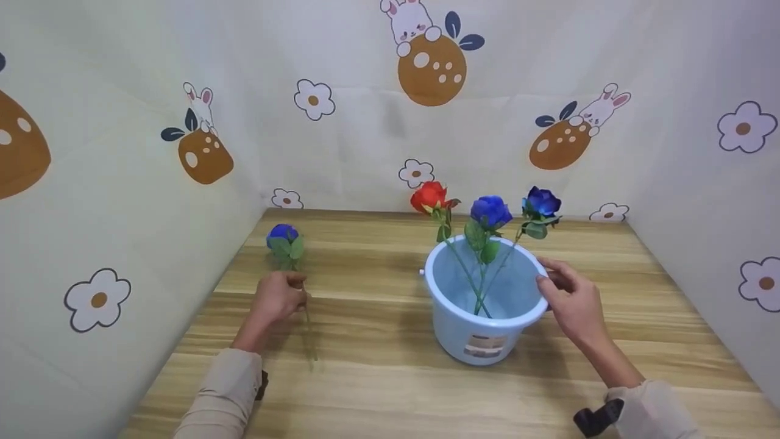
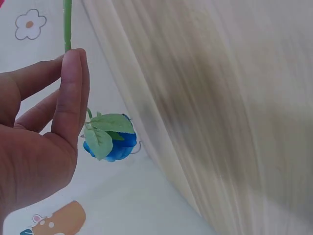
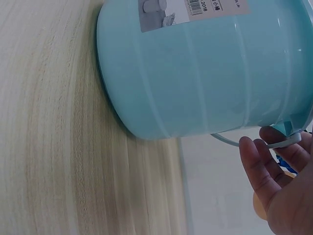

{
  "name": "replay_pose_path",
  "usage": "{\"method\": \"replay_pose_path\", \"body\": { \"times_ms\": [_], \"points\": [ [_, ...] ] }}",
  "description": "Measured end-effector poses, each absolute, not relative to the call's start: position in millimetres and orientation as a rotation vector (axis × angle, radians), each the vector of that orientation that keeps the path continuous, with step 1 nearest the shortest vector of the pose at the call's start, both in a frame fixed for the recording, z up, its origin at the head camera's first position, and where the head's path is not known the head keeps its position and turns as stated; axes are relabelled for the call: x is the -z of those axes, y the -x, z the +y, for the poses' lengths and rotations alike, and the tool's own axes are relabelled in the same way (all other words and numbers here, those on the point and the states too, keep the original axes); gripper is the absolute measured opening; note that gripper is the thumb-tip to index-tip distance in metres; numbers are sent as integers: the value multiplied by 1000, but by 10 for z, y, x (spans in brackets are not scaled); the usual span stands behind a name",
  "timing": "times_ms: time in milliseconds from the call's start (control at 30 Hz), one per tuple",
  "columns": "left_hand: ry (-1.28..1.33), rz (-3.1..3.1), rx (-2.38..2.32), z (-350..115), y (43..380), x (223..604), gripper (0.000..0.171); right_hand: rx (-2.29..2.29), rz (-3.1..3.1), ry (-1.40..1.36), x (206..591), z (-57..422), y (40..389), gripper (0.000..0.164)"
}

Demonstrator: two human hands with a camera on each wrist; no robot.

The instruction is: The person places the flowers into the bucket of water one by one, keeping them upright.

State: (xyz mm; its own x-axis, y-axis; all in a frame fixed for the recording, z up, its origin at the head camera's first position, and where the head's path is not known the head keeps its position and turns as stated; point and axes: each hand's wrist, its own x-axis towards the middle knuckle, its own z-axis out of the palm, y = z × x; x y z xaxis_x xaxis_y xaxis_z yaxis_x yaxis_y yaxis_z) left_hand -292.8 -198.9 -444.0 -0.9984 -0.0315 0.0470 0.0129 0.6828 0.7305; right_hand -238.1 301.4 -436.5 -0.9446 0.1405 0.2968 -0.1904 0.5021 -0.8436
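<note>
On the left, my left hand (image 1: pixel 277 299) pinches the green stem of a blue artificial rose (image 1: pixel 282 236). Its bloom points away from me, and the stem's lower end hangs down toward the near side. In the left wrist view, the stem (image 2: pixel 67 24) rises past the fingertips and the blue bloom (image 2: pixel 115 147) shows behind the hand. My right hand (image 1: pixel 576 302) grips the rim of a light blue bucket (image 1: pixel 450 332), thumb at the edge and fingers outside by the handle (image 3: pixel 286 142). Standing in the bucket are a red rose (image 1: pixel 430 196), a blue rose (image 1: pixel 490 211) and a darker blue rose (image 1: pixel 542 202), stems crossing inside.
The bucket stands upright on a wood-grain table (image 1: pixel 365 378), right of the middle, with a printed label (image 1: pixel 485 346) facing me. A cream curtain (image 1: pixel 341 140) with rabbits, fruit and flowers encloses the back and both sides.
</note>
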Motion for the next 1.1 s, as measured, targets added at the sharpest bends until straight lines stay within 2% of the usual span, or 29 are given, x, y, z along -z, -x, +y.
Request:
{"method": "replay_pose_path", "body": {
  "times_ms": [367,667,1100],
  "points": [
    [-52,-2696,1495,-1779,2927,4345,43,-1462,-2366,-50,4377,3002,2386,38],
    [-12,-2695,1409,-1677,2939,4281,44,-1430,-2420,-45,4370,3013,2379,42],
    [73,-2595,1594,-1515,2935,4217,44,-1417,-2439,-48,4363,3019,2373,43]
  ]
}}
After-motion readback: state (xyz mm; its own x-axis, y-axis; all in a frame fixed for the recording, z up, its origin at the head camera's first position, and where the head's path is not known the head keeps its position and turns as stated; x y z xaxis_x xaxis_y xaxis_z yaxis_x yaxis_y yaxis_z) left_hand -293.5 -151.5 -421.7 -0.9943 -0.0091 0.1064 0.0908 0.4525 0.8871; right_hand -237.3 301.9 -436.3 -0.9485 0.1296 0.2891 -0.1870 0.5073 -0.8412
